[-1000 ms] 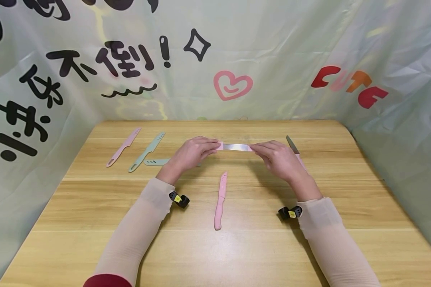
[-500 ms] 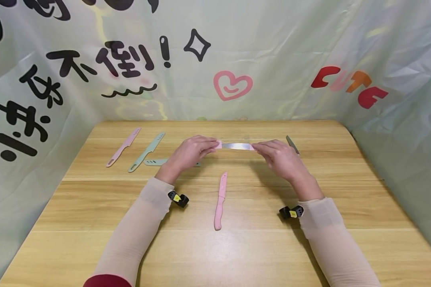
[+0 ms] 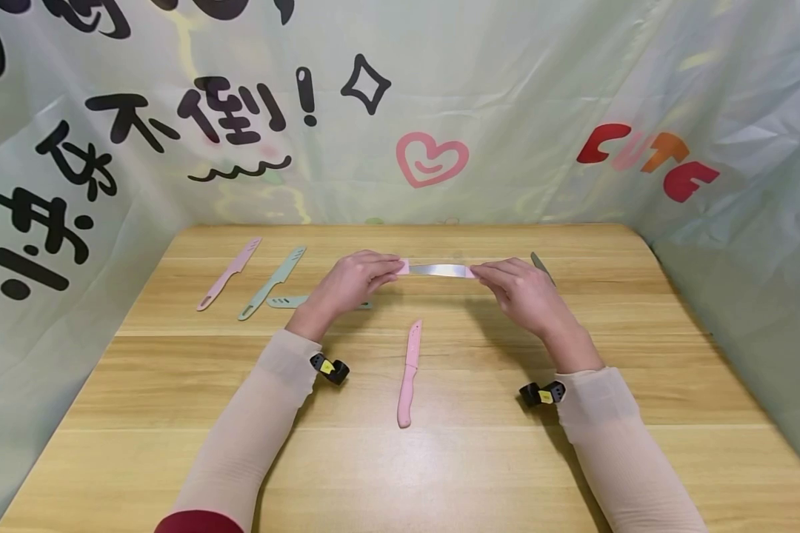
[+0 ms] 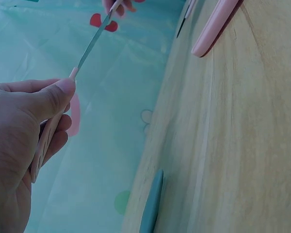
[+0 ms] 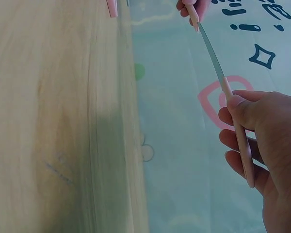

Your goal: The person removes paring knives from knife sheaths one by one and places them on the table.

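Observation:
Above the far part of the table, my right hand (image 3: 523, 296) grips the pink handle (image 5: 241, 138) of a knife whose bare metal blade (image 3: 438, 270) points left. My left hand (image 3: 350, 289) pinches a pink knife sheath (image 4: 48, 133) between thumb and fingers. The blade's tip end runs into the sheath's mouth, so the tip is hidden. Below and between my hands lies a pink sheathed knife (image 3: 409, 374) on the table. Behind my right hand shows the dark blade of another knife (image 3: 542, 268); its handle is hidden in the head view.
On the left of the wooden table (image 3: 173, 385) lie a pink sheath-like knife cover (image 3: 230, 274) and a green one (image 3: 272, 283). A second green piece (image 3: 288, 302) is partly covered by my left hand. A printed curtain (image 3: 507, 96) stands behind the table.
My hands have moved slightly apart, the left going left and the right going right. More of the blade shows between the sheath and the handle. The things on the table stay put.

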Demonstrator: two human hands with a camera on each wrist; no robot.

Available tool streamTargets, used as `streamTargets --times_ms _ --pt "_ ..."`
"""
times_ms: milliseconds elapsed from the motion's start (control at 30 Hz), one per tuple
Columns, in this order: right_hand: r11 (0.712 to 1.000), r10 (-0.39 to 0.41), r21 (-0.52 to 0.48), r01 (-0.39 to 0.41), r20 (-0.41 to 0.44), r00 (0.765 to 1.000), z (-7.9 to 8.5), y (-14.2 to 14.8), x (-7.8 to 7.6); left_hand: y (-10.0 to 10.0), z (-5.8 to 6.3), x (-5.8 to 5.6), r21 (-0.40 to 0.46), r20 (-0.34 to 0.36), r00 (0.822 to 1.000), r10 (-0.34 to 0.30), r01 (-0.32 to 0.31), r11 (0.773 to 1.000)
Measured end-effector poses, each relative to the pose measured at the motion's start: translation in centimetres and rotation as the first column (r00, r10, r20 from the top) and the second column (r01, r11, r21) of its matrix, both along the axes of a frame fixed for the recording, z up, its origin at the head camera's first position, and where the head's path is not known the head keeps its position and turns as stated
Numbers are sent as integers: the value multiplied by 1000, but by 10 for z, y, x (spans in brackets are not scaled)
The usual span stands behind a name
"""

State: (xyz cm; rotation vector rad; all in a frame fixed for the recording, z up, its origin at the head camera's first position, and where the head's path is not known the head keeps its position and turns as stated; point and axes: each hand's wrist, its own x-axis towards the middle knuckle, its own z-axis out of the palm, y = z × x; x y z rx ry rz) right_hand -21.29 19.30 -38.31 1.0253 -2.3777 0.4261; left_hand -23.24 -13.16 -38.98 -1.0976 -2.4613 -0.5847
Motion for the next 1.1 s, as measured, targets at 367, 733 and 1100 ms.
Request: streamTargets --times_ms 367,733,1100 --pt "1000 -26 -11 26 9 1000 2 3 0 -1 0 -1 14 -38 999 -14 14 1000" --pt "994 -101 -51 101 5 995 3 1 2 8 3 3 4 -67 996 -63 63 998" --pt "973 -222 -46 224 56 973 6 1 2 17 -1 7 -5 -52 995 -84 83 996"
